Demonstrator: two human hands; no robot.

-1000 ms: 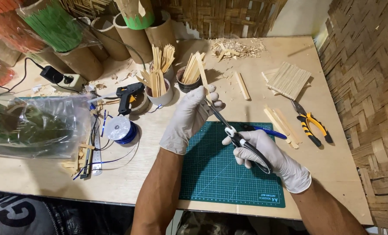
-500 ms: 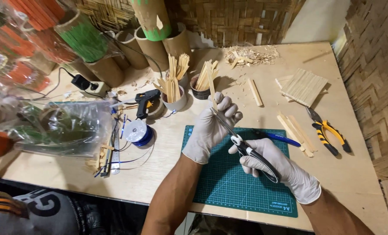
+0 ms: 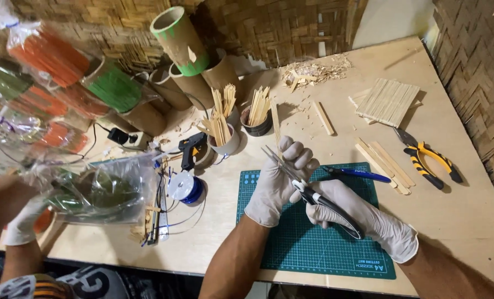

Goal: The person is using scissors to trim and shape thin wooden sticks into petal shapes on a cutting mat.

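A pale wooden worktop (image 3: 468,221) carries a green cutting mat (image 3: 319,249) near the front, orange-handled pliers (image 3: 427,158) to the right, a panel of joined sticks (image 3: 388,101) far right, wood shavings (image 3: 313,72) far back, and a blue wire spool (image 3: 183,187) left.

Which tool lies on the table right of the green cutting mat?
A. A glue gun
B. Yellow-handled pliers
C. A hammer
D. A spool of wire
B: the yellow-handled pliers lie on the bare wood right of the mat, while the glue gun and the spool sit left of it; no hammer shows.
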